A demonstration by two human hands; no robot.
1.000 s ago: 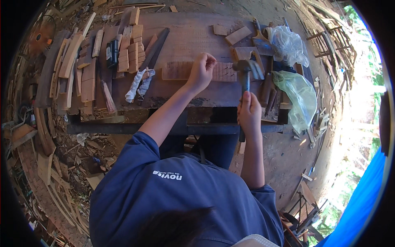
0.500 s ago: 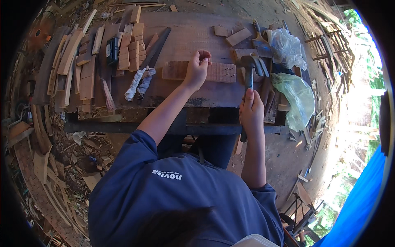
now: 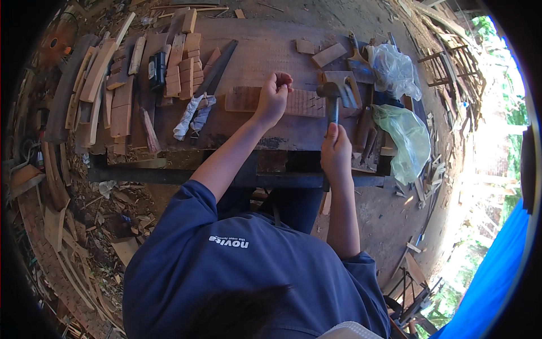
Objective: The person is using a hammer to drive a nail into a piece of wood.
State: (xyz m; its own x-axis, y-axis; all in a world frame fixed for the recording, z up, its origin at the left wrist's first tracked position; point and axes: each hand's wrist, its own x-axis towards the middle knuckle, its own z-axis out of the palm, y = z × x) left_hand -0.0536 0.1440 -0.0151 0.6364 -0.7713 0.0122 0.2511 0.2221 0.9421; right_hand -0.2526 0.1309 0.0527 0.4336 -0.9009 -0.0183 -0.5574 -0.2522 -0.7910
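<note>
Hammer poised over a wooden slat on the workbench.

The flat wooden slat (image 3: pixel 299 103) lies mid-bench, with small nails standing in its right part (too small to count). The left hand (image 3: pixel 274 97) rests on it, fingers pinched together; what they pinch cannot be made out. The right hand (image 3: pixel 336 151) is wrapped tight around the handle of the hammer (image 3: pixel 333 99), its head above the slat's right end. Wood offcuts (image 3: pixel 121 85) crowd the workbench (image 3: pixel 254 51) at left, plastic bags (image 3: pixel 403 135) at right.

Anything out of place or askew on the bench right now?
Nothing looks damaged or spilled. The left hand pinches above the flat board, the right hand holds the hammer. Wood offcuts lie in loose piles at the left, untidy only.
</note>
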